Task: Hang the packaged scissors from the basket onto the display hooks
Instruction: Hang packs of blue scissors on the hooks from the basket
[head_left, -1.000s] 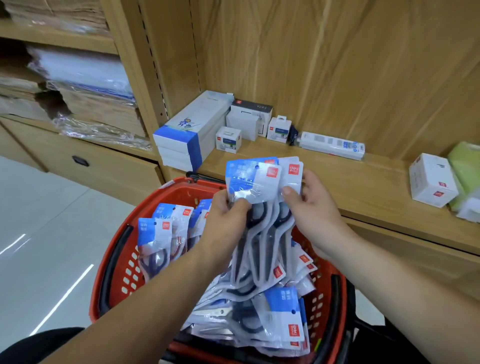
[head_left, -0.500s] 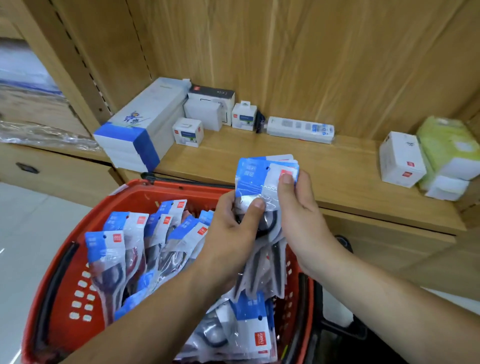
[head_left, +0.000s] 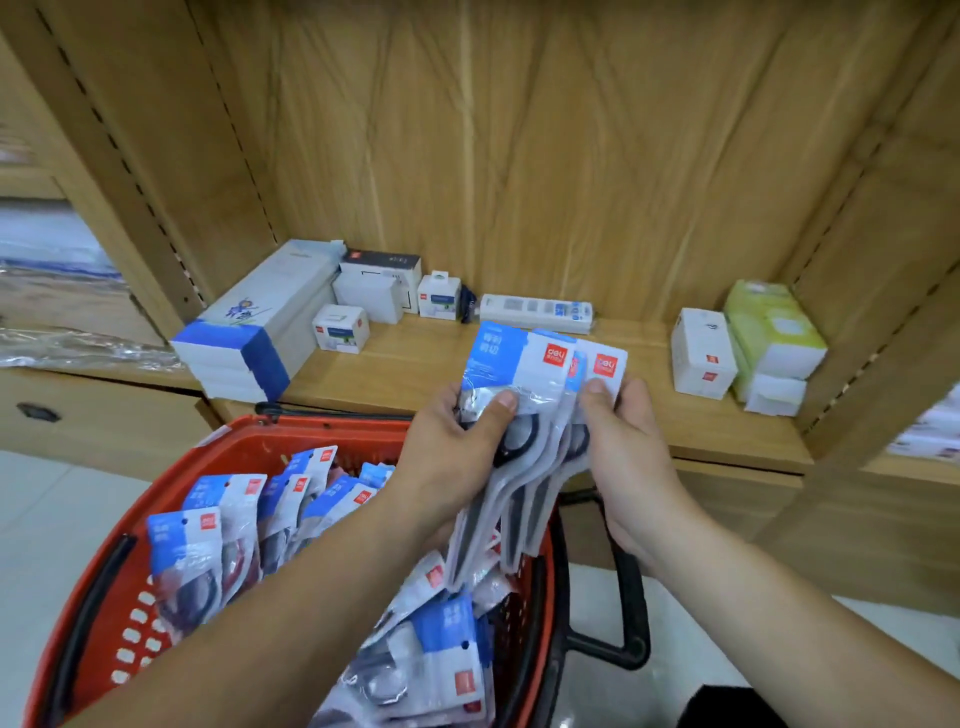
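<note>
Blue-and-white plastic scissor packs (head_left: 524, 374) above red plastic basket (head_left: 322, 431), long axis upright; I see left hand (head_left: 447, 457), right hand (head_left: 628, 457) pinching them.

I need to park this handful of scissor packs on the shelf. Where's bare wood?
Bare shelf lies in front of the small white box, across to the held packs; a narrower gap sits between the power strip and the right-hand white box. The back left corner is crowded with boxes, and the basket is full.
</note>
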